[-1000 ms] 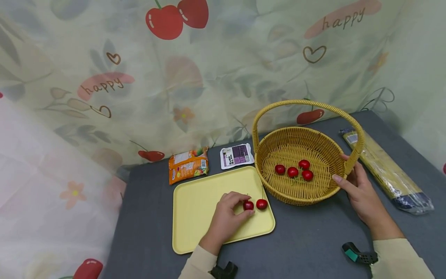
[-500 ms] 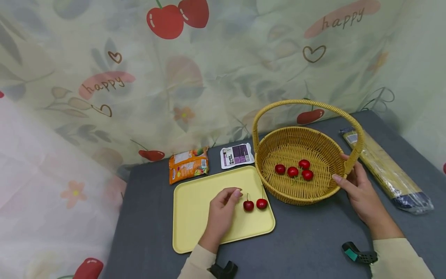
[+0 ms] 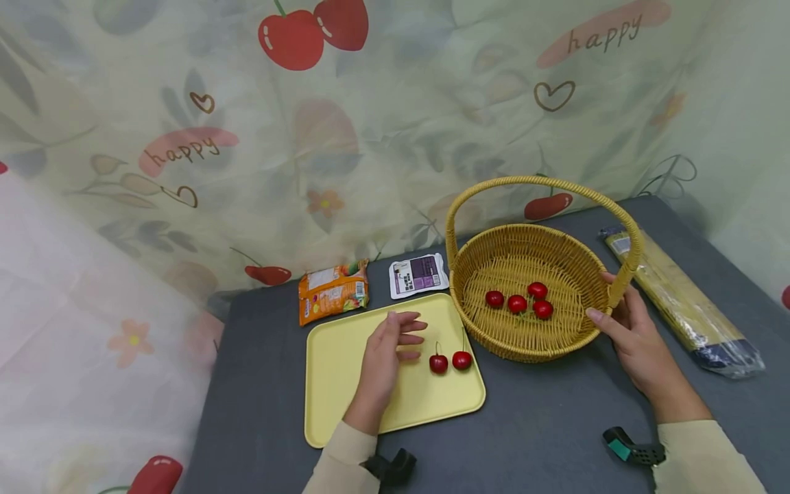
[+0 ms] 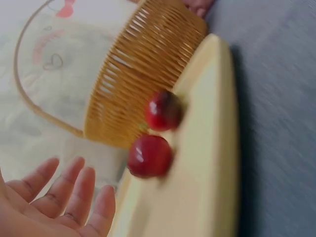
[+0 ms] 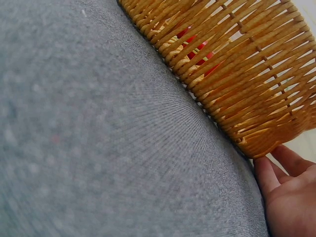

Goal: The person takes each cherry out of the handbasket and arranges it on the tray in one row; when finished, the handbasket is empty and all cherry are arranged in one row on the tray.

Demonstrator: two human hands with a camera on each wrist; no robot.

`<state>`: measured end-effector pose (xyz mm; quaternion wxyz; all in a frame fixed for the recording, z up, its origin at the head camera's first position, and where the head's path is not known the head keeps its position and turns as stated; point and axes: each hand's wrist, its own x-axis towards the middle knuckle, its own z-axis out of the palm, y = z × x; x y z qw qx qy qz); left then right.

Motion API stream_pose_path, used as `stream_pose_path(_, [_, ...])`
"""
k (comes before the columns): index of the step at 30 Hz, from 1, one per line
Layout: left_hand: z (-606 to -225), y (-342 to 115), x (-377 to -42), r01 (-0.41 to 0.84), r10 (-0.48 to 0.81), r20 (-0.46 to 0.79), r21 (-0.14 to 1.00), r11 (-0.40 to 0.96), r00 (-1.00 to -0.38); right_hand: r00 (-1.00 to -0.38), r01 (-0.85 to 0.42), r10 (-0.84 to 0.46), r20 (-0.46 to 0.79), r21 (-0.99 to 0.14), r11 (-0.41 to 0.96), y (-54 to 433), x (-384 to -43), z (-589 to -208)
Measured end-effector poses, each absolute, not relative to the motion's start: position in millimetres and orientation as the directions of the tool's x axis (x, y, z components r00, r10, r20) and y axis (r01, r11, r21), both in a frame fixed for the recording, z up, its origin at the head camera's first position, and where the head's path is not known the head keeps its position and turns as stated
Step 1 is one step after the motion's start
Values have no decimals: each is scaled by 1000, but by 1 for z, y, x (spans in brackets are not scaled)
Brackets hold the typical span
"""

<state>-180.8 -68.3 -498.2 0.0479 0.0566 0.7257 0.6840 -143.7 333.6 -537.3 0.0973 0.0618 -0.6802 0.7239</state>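
My left hand [image 3: 384,357] hovers over the yellow tray [image 3: 333,384], its fingers spread loosely and holding nothing. Just right of it, two dark red cherries with stems lie side by side on the tray: the nearer cherry [image 3: 439,363] and the one beside the tray's edge [image 3: 462,360]. In the left wrist view the spread fingers [image 4: 81,197] are apart from both. My right hand [image 3: 636,339] grips the wicker basket [image 3: 524,350] at the foot of its handle, thumb over the rim. Several cherries [image 3: 517,304] lie on the basket's floor.
Behind the tray lie an orange snack packet [image 3: 333,291] and a small white-and-purple packet [image 3: 419,276]. A long clear-wrapped pack [image 3: 685,302] lies right of the basket. A printed cloth [image 3: 395,137] hangs along the back of the grey table [image 3: 524,425].
My left hand has let go of the nearer cherry on the tray, drawn back to the left and spread its fingers. My right hand has stayed on the basket.
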Motion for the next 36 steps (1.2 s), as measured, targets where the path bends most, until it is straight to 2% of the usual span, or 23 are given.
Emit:
stream_pose_path(10, [-453,-41,-191,129,273,128,992,-14,-953,-973,-226,54,223,-972,-55,333,-145,-536])
stream_pose_path(19, [-430,-6,-206,177,395,185,983,-55,-900,-975,-220,57,217,-974,-51,333,-144,-538])
stream_pose_path(36, [-442,57,-260,-4,373,-17,999,36,-927,-974,-223,49,222,-974,-35,334,-144,-537])
